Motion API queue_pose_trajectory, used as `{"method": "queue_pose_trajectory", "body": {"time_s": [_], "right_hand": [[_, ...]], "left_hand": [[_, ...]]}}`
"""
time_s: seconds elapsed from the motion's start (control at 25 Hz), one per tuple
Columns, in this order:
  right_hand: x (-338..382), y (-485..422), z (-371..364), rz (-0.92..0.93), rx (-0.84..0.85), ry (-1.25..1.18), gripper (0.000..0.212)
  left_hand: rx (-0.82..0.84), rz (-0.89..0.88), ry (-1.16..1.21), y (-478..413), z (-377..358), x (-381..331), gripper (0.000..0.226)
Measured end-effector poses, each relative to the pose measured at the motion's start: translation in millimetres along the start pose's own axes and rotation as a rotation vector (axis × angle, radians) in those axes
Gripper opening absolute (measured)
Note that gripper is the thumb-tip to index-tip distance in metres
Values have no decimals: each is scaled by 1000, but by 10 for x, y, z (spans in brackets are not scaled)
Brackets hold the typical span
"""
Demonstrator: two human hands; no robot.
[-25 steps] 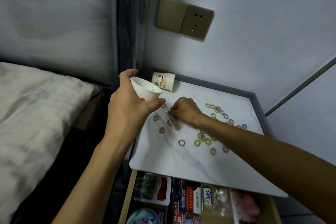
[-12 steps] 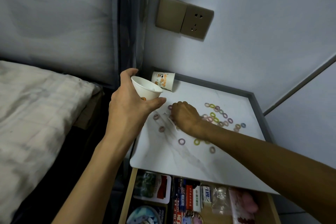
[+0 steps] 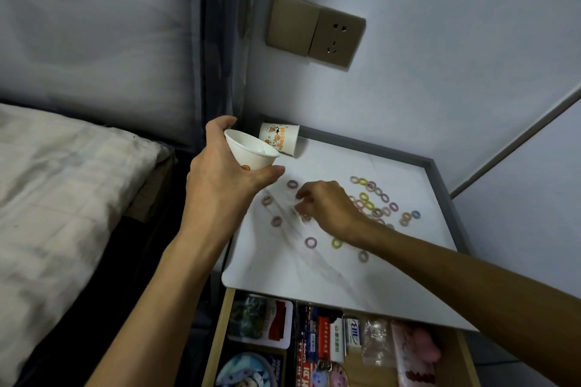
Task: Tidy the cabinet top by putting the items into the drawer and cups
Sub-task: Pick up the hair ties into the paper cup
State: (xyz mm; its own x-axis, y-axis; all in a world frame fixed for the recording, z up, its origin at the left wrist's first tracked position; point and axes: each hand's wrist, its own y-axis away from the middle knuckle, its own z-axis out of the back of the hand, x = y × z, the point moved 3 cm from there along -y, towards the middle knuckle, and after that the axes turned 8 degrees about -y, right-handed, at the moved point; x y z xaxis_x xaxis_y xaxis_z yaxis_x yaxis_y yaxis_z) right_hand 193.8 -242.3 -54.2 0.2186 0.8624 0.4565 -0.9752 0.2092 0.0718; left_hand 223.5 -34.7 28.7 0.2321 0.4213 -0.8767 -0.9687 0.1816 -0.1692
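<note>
The loose rings (image 3: 374,204) lie flat on the cabinet top (image 3: 314,276), densest in a cluster toward its right rear, with outliers spread leftward, including one ring (image 3: 310,242) nearer the front edge and another (image 3: 292,184) just below the held cup. A ring lying flat has no long axis, so it can be picked up from any side. The scatter as a whole runs left to right across the top. The right hand (image 3: 327,207) is the nearer hand. It is lowered over the left part of the scatter with its fingers (image 3: 303,206) curled down to the surface. Whether they have a ring pinched cannot be determined. The paper cup (image 3: 251,154) is gripped around its wall by the left hand (image 3: 226,179) and held above the left rear of the top, up and to the left of the right fingertips and near them. Its axis is tilted, with the mouth facing up and toward the right hand. The transfer is judged to be a short lift up and left to the rim. A second cup (image 3: 279,138) lies on its side at the rear, just behind the held cup, mouth pointing right. The drawer (image 3: 217,339) stands open below the front edge and holds packets.
</note>
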Motion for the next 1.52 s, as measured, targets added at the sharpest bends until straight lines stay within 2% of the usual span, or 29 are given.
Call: {"method": "queue_pose_trajectory", "body": {"time_s": [0.2, 0.32, 0.4, 0.52, 0.68, 0.84, 1.04, 1.36, 1.52], "right_hand": [[81, -12, -141, -52, -3, 129, 17], [154, -35, -135, -35, 74, 270, 20], [144, -58, -82, -51, 117, 251, 19], [63, -113, 110, -145, 49, 38, 12], [-40, -85, 345, -200, -32, -322, 22], [-91, -4, 468, -188, 22, -694, 9], [-179, 8, 505, -225, 89, -854, 30], [-297, -39, 498, -162, 4, -636, 39], [-324, -40, 483, -176, 18, -517, 32]], "left_hand": [[2, -14, -1, 24, -31, -13, 90], [0, -12, -9, 12, -22, -4, 89], [9, -10, -8, 10, -26, -11, 88], [16, -8, 1, 7, -31, -6, 88], [32, -11, -22, 18, -29, 1, 88], [39, -9, -35, 35, -50, -16, 88], [80, -3, -24, 49, -108, -47, 90], [101, 5, 2, 45, -160, -47, 90], [93, -4, -4, 44, -174, -53, 91]]}}
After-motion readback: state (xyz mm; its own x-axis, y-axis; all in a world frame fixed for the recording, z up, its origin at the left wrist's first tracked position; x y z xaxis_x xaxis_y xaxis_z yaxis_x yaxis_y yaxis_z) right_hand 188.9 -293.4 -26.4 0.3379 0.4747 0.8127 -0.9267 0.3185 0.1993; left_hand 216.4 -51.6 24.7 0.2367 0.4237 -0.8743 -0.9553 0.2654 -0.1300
